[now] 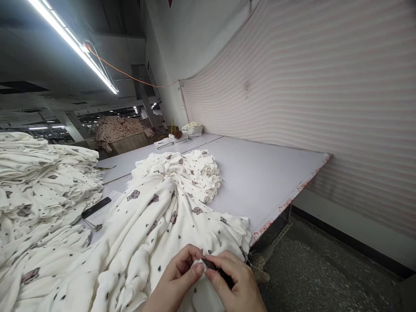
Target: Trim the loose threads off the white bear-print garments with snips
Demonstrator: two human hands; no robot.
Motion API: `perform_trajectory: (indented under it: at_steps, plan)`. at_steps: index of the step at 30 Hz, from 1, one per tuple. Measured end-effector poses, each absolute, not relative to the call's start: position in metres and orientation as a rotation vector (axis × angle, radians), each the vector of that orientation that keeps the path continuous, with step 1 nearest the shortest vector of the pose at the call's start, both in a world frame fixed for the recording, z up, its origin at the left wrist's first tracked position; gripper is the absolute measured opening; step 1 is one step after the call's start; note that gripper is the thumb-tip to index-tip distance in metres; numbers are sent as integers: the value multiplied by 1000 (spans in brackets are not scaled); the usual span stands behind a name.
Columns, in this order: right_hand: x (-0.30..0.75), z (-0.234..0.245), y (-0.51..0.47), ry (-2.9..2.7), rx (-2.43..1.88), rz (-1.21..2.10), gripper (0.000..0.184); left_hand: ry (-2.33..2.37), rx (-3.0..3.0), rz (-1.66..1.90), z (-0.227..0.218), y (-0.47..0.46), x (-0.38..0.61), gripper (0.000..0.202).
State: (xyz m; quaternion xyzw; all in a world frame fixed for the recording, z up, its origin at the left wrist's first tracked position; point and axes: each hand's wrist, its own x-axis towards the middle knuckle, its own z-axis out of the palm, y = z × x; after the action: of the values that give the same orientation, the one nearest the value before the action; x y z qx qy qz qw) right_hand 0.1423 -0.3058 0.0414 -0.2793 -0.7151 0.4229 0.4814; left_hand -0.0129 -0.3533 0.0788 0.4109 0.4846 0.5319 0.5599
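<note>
From where I stand, the person's left hand [182, 274] pinches an edge of a soft white cloth printed with greyish bears and small dark marks [182, 225] between thumb and fingers. The right hand [238, 279] grips a small black handheld tool [225, 276], its tip right at that pinched edge; exactly what kind it is, I can't tell. The cloth spreads in loose folds over the near part of a pale, smooth-topped table [256, 173]. To its left rises a tall heap of matching white printed fabric [48, 182], with a flat black oblong object [96, 207] lying between them.
</note>
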Motion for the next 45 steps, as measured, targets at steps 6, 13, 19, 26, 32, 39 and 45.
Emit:
perform_trajectory:
  at_steps: [6, 13, 19, 26, 32, 39, 45]
  plan:
    - [145, 46, -305, -1770, -681, 1076, 27, 1112, 981, 1237, 81, -352, -13, 21]
    - [143, 44, -305, -1713, -685, 1139, 27, 1062, 944, 1249, 79, -352, -16, 20]
    - [138, 45, -302, -1578, -739, 1219, 13, 1116, 1033, 1167, 80, -352, -17, 24]
    - [137, 53, -303, -1713, -745, 1072, 15, 1264, 1188, 988, 92, -349, -16, 31]
    - [140, 47, -302, -1543, -754, 1296, 22, 1213, 987, 1170, 90, -350, -12, 27]
    - [144, 29, -297, -1681, -674, 1094, 20, 1197, 911, 1200, 87, -349, -10, 28]
    - [142, 26, -296, -1596, -727, 1101, 15, 1249, 978, 1181, 89, -348, -5, 27]
